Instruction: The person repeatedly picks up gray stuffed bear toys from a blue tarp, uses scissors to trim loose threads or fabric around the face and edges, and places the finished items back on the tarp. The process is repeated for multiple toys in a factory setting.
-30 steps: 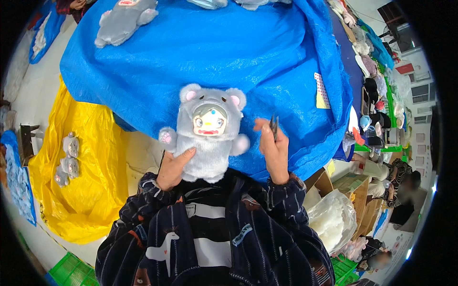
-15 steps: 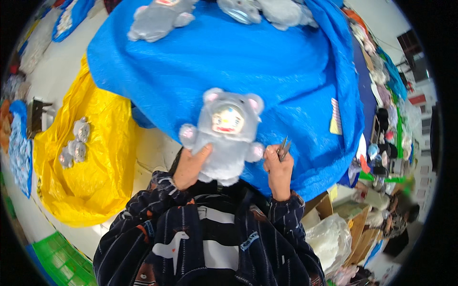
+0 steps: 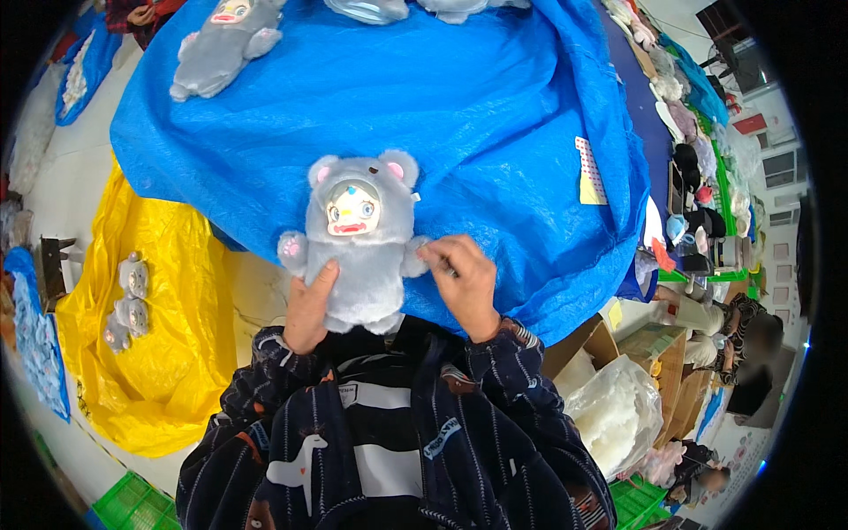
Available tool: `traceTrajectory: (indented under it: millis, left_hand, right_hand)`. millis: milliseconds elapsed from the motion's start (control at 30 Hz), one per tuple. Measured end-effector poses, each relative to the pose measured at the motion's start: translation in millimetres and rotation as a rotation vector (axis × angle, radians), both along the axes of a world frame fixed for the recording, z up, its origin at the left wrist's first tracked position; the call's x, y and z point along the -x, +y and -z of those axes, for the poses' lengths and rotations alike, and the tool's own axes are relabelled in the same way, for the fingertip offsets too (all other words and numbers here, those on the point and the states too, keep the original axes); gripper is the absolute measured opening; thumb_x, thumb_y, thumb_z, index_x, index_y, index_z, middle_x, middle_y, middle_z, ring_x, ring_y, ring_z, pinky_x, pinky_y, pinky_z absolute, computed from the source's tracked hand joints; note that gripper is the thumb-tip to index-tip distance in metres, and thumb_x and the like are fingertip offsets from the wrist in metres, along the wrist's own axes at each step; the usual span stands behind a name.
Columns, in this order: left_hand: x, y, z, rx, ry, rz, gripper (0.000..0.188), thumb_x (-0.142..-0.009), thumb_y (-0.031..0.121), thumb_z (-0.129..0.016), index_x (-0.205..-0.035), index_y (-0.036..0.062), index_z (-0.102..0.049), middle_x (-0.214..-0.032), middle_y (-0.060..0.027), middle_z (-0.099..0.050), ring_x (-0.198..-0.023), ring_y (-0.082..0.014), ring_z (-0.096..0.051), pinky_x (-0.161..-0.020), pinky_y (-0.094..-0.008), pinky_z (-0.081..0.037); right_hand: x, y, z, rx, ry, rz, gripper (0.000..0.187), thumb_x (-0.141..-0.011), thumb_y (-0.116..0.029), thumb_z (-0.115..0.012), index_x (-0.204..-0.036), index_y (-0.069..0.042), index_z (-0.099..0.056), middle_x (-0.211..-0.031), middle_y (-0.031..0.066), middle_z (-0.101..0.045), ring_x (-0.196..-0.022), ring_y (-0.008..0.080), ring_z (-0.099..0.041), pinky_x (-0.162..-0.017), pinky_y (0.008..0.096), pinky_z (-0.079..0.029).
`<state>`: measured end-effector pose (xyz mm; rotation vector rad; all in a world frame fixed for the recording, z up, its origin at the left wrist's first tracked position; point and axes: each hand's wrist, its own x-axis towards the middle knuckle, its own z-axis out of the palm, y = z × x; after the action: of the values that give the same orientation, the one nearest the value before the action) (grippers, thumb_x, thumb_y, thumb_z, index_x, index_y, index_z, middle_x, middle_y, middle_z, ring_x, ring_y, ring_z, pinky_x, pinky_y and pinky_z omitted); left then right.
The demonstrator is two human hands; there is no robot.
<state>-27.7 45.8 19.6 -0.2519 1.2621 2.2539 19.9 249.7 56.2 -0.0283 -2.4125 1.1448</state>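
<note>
A grey plush bear (image 3: 364,287) with pink inner ears and a doll-like face stands upright in front of me, face up toward me. My left hand (image 3: 309,305) grips its lower left side, with the thumb across the belly. At the bear's right paw, my right hand (image 3: 466,278) has its fingers curled, their tips touching the paw. Small metal scissors (image 3: 450,268) sit in that hand, mostly hidden by the fingers. A small white tag (image 3: 416,198) sticks out beside the bear's head.
A blue tarp (image 3: 477,132) covers the work surface, with another grey plush (image 3: 216,57) at the far left and more along the far edge. Left of it, a yellow sheet (image 3: 177,353) holds small grey plushes. A cardboard box (image 3: 583,344) and bag of white stuffing (image 3: 614,424) stand right.
The view has shifted, and the bear now appears farther left. My right hand has come in to its right paw; the scissor blades, seen pointing up before, are now mostly covered.
</note>
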Motion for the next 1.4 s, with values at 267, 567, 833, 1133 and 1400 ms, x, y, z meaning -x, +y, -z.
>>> traceTrajectory:
  millis: [267, 567, 833, 1133, 1400]
  left_hand:
    - [0, 4, 1, 0.037, 0.026, -0.089, 0.038, -0.086, 0.012, -0.055, -0.119, -0.0003, -0.043, -0.111, -0.0111, -0.054, -0.095, -0.0187, -0.056, -0.079, -0.0319, -0.048]
    - [4, 4, -5, 0.004, 0.039, -0.062, 0.036, -0.086, 0.012, -0.055, -0.118, 0.0000, -0.045, -0.109, -0.0098, -0.056, -0.095, -0.0179, -0.057, -0.079, -0.0311, -0.048]
    - [2, -3, -4, 0.004, 0.002, -0.141, 0.032, -0.088, 0.018, -0.053, -0.114, 0.0003, -0.048, -0.103, -0.0050, -0.057, -0.090, -0.0109, -0.055, -0.075, -0.0260, -0.045]
    - [8, -15, -27, -0.094, 0.024, -0.065, 0.025, -0.086, 0.015, -0.057, -0.108, 0.0029, -0.055, -0.097, -0.0008, -0.058, -0.087, -0.0070, -0.053, -0.075, -0.0225, -0.044]
    - [-1, -18, -47, 0.096, 0.152, 0.253, 0.023, -0.088, 0.019, -0.055, -0.104, 0.0016, -0.058, -0.098, 0.0012, -0.054, -0.087, -0.0053, -0.048, -0.075, -0.0213, -0.041]
  right_hand:
    - [-32, -25, -1, 0.319, -0.382, -0.572, 0.013, -0.075, -0.009, -0.063, -0.082, 0.001, -0.056, -0.071, 0.0101, -0.055, -0.060, 0.0250, -0.055, -0.056, 0.0318, -0.044]
    - [-41, 10, -12, 0.179, -0.409, 0.046, 0.034, -0.077, -0.005, -0.061, -0.111, -0.002, -0.055, -0.080, 0.0106, -0.063, -0.065, 0.0214, -0.061, -0.059, 0.0288, -0.047]
    - [9, -9, 7, 0.242, -0.367, 0.081, 0.019, -0.079, -0.013, -0.063, -0.086, 0.004, -0.060, -0.062, 0.0021, -0.053, -0.057, 0.0045, -0.040, -0.048, 0.0229, -0.035]
    - [-3, 1, -51, -0.113, -0.108, 0.049, 0.034, -0.077, -0.011, -0.059, -0.109, 0.001, -0.054, -0.091, 0.0148, -0.057, -0.073, 0.0236, -0.057, -0.065, 0.0336, -0.045]
    - [15, -47, -69, -0.411, -0.098, -0.256, 0.038, -0.073, -0.018, -0.068, -0.107, -0.003, -0.057, -0.086, 0.0082, -0.055, -0.067, 0.0238, -0.057, -0.056, 0.0319, -0.046]
